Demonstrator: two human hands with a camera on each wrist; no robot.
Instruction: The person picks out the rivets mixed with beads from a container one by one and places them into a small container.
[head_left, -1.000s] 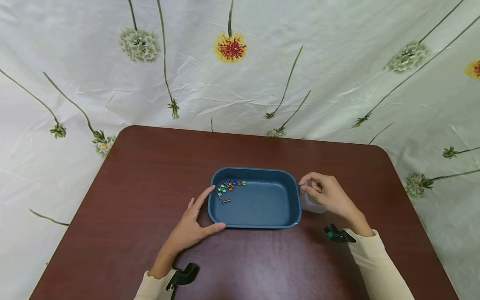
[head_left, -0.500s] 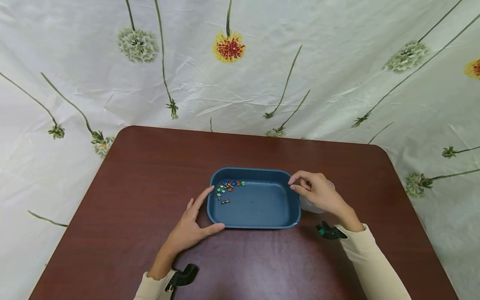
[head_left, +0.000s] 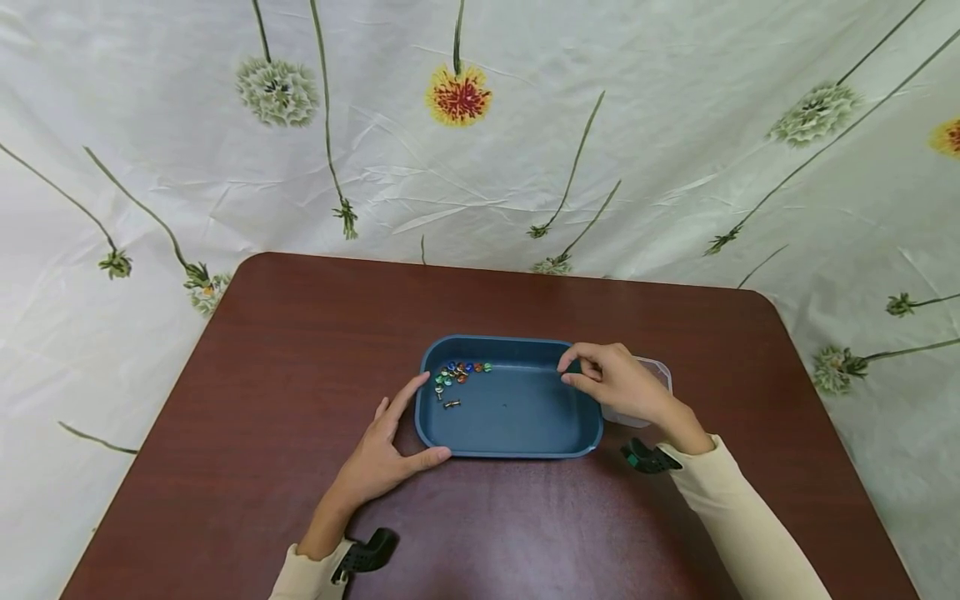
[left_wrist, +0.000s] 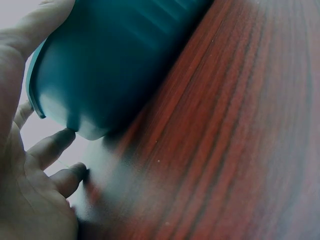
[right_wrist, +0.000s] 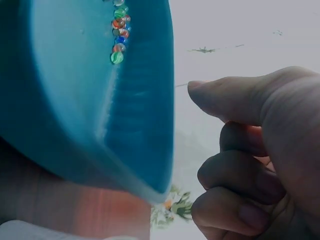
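A blue rectangular tray (head_left: 517,417) sits mid-table. Glass marbles (head_left: 467,367) of green, blue and orange cluster in its left end, with small metal fasteners (head_left: 452,403) close by. My left hand (head_left: 378,462) rests against the tray's left end, fingers spread, thumb at the front corner. My right hand (head_left: 622,385) hovers over the tray's right end. Its thumb (right_wrist: 220,97) points forward, with the lower fingers bent towards the palm. A small gap shows between thumb and forefinger, and nothing is visible in it. Partly under that hand stands a clear plastic container (head_left: 662,372).
The brown wooden table (head_left: 315,333) has rounded far corners. A white cloth (head_left: 525,150) with printed flowers hangs behind and beside it. The clear container stands right up by the tray's right end; its contents are hidden by the hand.
My right hand has moved left from over the clear container to above the tray's right end, uncovering more of the container. The left hand, tray and marbles have stayed put.
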